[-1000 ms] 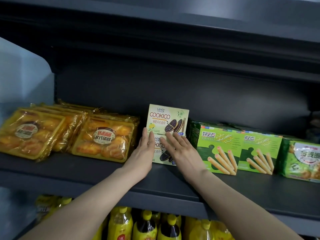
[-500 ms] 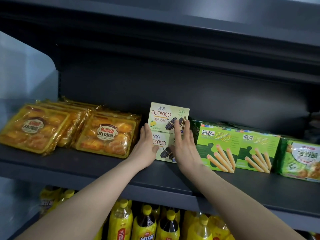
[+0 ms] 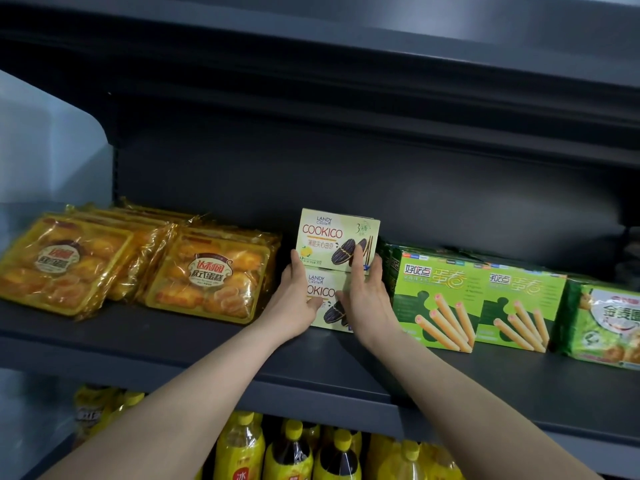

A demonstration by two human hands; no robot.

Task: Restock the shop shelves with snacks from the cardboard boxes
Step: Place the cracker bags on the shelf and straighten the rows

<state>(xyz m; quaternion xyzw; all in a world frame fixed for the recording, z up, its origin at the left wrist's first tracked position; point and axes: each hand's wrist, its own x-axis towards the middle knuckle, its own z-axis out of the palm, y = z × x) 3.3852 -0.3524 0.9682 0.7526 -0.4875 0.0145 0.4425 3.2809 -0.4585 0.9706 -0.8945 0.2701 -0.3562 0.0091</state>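
Stack of cookie boxes [image 3: 337, 239] held square between two hands.
The left hand [image 3: 296, 304] and right hand [image 3: 369, 299] are pressed open, straight-fingered, against opposite ends; the long axis is laid along the shelf [image 3: 138, 339] front edge.

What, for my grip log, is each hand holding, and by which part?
Nothing gripped: left hand presses flat against the left edge of the COOKICO boxes, right hand their front right.

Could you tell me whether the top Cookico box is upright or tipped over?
Upright: the top Cookico box sits on the lower Cookico box, label right way up.
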